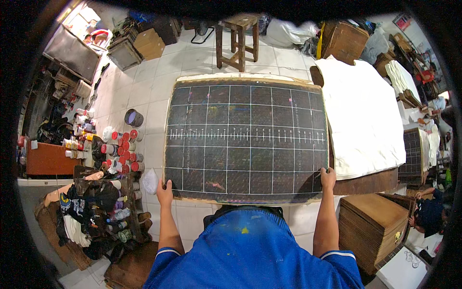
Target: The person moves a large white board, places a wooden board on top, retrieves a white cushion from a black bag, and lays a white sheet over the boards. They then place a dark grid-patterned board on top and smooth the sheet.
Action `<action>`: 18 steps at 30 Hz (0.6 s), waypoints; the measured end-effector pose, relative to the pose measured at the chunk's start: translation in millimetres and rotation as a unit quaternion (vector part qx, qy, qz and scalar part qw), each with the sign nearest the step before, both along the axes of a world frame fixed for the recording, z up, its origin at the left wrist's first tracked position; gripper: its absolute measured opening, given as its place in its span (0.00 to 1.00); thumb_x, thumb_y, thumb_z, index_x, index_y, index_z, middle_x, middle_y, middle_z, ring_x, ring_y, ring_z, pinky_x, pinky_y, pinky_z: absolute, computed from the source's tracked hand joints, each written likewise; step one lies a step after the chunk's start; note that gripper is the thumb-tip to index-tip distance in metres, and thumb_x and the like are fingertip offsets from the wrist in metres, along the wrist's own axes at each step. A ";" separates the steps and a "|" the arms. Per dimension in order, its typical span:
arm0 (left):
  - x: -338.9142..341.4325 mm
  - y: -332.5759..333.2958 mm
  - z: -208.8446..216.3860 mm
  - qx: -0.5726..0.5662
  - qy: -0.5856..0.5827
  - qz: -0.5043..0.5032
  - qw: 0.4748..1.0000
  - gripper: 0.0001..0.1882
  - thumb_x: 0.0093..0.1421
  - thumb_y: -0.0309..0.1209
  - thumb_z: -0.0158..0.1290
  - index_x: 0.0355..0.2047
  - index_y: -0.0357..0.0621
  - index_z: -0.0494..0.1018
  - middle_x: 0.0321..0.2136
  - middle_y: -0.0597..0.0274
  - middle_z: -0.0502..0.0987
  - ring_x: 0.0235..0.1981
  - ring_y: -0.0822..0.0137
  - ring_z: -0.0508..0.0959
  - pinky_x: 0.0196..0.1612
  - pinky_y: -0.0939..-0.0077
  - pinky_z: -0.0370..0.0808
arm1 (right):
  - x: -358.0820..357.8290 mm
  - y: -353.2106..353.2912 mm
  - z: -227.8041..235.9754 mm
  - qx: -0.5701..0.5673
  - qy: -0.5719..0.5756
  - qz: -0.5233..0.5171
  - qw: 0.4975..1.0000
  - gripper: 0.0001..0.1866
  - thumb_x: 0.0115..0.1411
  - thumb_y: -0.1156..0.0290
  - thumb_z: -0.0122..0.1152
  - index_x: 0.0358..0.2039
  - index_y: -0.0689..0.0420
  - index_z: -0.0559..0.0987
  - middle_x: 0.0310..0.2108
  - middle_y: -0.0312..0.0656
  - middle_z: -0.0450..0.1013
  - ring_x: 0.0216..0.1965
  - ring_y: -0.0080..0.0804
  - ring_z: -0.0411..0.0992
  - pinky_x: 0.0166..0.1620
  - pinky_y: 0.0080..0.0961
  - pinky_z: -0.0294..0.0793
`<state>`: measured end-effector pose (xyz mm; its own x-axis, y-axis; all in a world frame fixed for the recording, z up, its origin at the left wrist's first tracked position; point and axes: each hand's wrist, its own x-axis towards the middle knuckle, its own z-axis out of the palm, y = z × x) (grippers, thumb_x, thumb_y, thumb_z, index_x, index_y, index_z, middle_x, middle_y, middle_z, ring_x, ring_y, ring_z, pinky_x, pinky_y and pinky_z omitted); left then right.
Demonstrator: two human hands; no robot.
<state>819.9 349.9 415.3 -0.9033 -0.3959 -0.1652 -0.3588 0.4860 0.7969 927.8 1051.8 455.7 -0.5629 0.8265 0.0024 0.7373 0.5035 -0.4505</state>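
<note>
Blue shirt [250,250] fills the near edge, both forearms reaching forward from it. Left hand [164,189] grips the near left corner of a dark board [245,139] with a white grid; right hand [328,178] grips the near right corner. The board lies flat, straight ahead. Stacked brown boards [373,224] sit low right, paint jars [122,149] left on the tiled floor [154,91]. White cloth [358,115] lies just beside the board's right edge. Wooden stool [239,38] stands beyond.

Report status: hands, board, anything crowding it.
Left hand and right hand grip the near corners of the gridded board. Board lies flat. White cloth stack beside its right edge.
</note>
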 end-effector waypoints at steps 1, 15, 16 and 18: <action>-0.8 0.7 2.0 -0.002 -0.020 -0.010 1.000 0.23 0.61 0.37 0.57 0.52 0.36 0.71 0.43 0.53 0.79 0.44 0.60 0.77 0.49 0.68 0.71 | -2.9 -1.6 6.4 -0.016 -0.023 0.001 1.000 0.21 0.56 0.58 0.62 0.41 0.65 0.80 0.40 0.58 0.77 0.45 0.56 0.75 0.48 0.44 0.72; 7.3 -20.7 8.0 -0.007 -0.066 -0.144 0.987 0.46 0.53 0.38 0.66 0.65 0.30 0.55 0.62 0.40 0.64 0.63 0.48 0.65 0.64 0.63 0.61 | 21.5 10.6 17.0 -0.077 0.019 0.215 0.973 0.41 0.51 0.60 0.69 0.61 0.67 0.66 0.54 0.63 0.69 0.58 0.55 0.67 0.60 0.37 0.66; 10.7 -23.4 10.7 -0.014 -0.069 -0.178 0.981 0.51 0.50 0.38 0.68 0.67 0.30 0.51 0.63 0.39 0.61 0.65 0.48 0.62 0.66 0.63 0.59 | 28.6 5.3 16.6 -0.091 0.058 0.225 0.968 0.45 0.50 0.60 0.71 0.64 0.66 0.62 0.56 0.63 0.68 0.60 0.54 0.65 0.62 0.36 0.65; 15.2 -28.4 20.7 -0.047 -0.067 -0.245 0.966 0.59 0.44 0.37 0.71 0.68 0.30 0.46 0.65 0.37 0.58 0.67 0.47 0.59 0.67 0.63 0.57 | 51.3 -3.6 25.9 -0.092 -0.015 0.271 0.958 0.62 0.39 0.59 0.79 0.69 0.62 0.50 0.64 0.63 0.56 0.66 0.57 0.56 0.66 0.41 0.57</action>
